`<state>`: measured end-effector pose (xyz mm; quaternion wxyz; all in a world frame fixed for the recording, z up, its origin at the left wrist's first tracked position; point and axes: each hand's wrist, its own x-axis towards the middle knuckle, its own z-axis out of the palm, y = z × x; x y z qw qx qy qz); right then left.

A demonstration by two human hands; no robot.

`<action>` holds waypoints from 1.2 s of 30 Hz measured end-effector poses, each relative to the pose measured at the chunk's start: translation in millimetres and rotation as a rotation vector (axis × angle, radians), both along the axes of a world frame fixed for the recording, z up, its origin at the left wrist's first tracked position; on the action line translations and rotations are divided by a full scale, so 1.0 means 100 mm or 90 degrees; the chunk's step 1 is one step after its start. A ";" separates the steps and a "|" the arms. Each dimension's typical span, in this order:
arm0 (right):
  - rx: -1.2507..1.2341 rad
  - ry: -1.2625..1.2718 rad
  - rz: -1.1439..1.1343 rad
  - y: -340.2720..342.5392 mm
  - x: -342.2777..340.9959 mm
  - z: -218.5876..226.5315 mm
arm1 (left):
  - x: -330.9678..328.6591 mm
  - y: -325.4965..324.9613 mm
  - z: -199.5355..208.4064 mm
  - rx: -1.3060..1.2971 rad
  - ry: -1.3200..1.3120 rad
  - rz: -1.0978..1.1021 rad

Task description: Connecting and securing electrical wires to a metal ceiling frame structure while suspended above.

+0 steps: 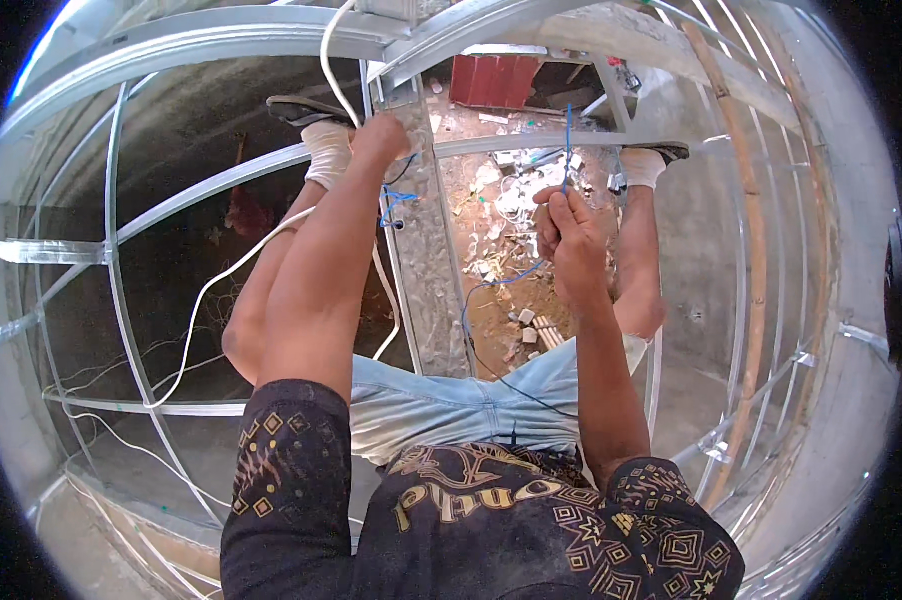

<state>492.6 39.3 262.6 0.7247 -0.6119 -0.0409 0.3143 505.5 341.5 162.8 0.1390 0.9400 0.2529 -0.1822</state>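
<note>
Blue wire [569,140] is pinched between the fingers of the right hand [575,232], upper right of centre; the left hand [383,137], upper centre-left, curls beside white cable [327,62], its grip unclear, below metal framing [241,43].

Left hand [383,138]: fingers mostly hidden, grip can't be told. Right hand [572,228] hides a stretch of blue wire [568,150]; lower run lost near right forearm [611,400]. White cable [328,60] cut by top edge, partly behind left forearm [321,270]. Shirt [451,540] cut by lower edge. Floor debris [521,195] too small to sort. 1 dark shape [896,295], right rim, unclear.
</note>
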 end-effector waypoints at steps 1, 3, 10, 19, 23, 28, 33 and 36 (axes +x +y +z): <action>0.000 0.001 -0.004 -0.01 -0.01 -0.01 | 0.00 -0.05 0.01 -0.028 0.030 0.053; -0.036 -0.039 0.035 0.00 -0.06 -0.03 | -0.02 -0.05 0.00 -0.052 0.064 0.110; -0.079 -0.086 0.070 -0.05 -0.16 -0.07 | -0.04 0.08 -0.23 0.086 0.101 -0.152; -0.055 -0.032 0.081 0.01 -0.23 -0.23 | -0.14 0.32 -0.35 0.126 0.137 -0.073; -0.051 -0.036 0.103 0.16 -0.15 -0.19 | -0.46 0.29 -0.18 0.230 0.055 -0.333; -0.049 -0.011 0.077 0.15 -0.01 -0.18 | -0.15 -0.13 0.41 -0.125 0.234 0.142; -0.013 -0.002 0.094 0.13 -0.12 -0.22 | -0.01 0.15 -0.20 -0.015 0.101 0.085; 0.015 0.019 0.092 0.01 -0.13 -0.20 | 0.14 0.37 -0.52 0.015 0.166 -0.026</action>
